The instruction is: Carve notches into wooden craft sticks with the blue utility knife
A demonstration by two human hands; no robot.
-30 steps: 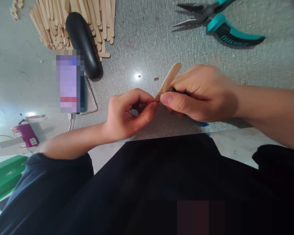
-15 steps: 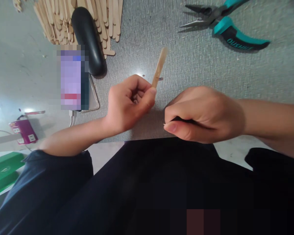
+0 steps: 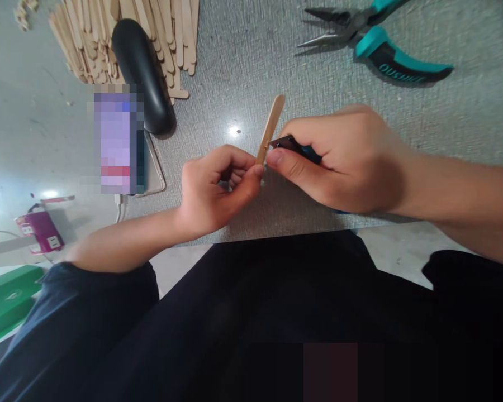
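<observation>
My left hand (image 3: 218, 192) pinches the lower end of a wooden craft stick (image 3: 272, 125) between thumb and fingers, and the stick slants up and to the right. A small rough notch shows on its right edge. Closed around a dark-bladed knife (image 3: 291, 144), my right hand (image 3: 352, 162) is just to the right of the stick. The blade's tip is at the notch, with the right thumb close beside the stick. Most of the knife's handle is hidden in the palm; a bit of blue shows below the hand.
Many craft sticks (image 3: 174, 33) lie at the upper left, with a black oblong case (image 3: 140, 72) on them. Below it is a phone (image 3: 115, 145) with a cable. Teal-handled pliers (image 3: 385, 53) rest at the upper right. A purple power adapter (image 3: 39, 231) sits far left.
My right hand has moved up and left, bringing the knife blade to the stick's edge. My left hand still holds the stick, slightly lower in view.
</observation>
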